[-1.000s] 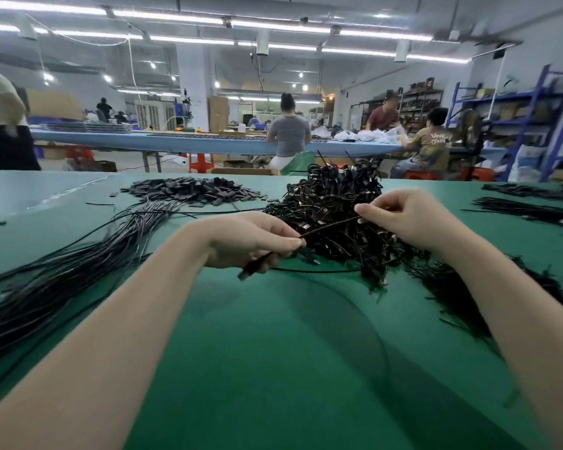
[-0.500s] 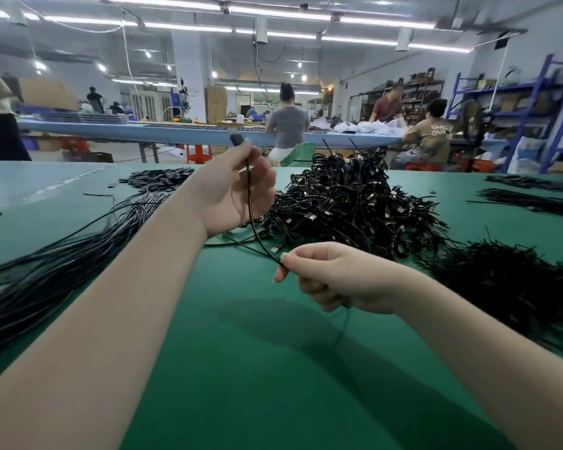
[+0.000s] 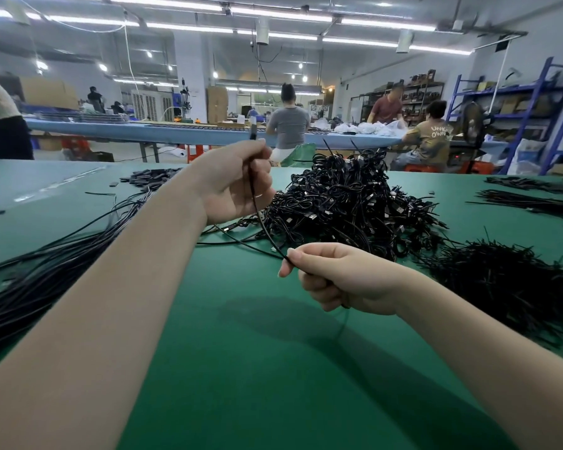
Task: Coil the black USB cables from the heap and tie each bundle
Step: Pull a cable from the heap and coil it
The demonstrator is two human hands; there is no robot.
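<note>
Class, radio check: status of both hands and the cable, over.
Left hand grips cable near its plug, raised. Right hand pinches same cable lower. Not coiled yet. Heap behind, nothing blocking.

The green table [image 3: 241, 368] carries a cable heap [image 3: 348, 203], straight cables [image 3: 30, 280] and black ties [image 3: 507, 287].

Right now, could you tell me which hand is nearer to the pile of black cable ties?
The right hand: it is beside the cable ties, just left of them. The left hand is raised farther left.
</note>
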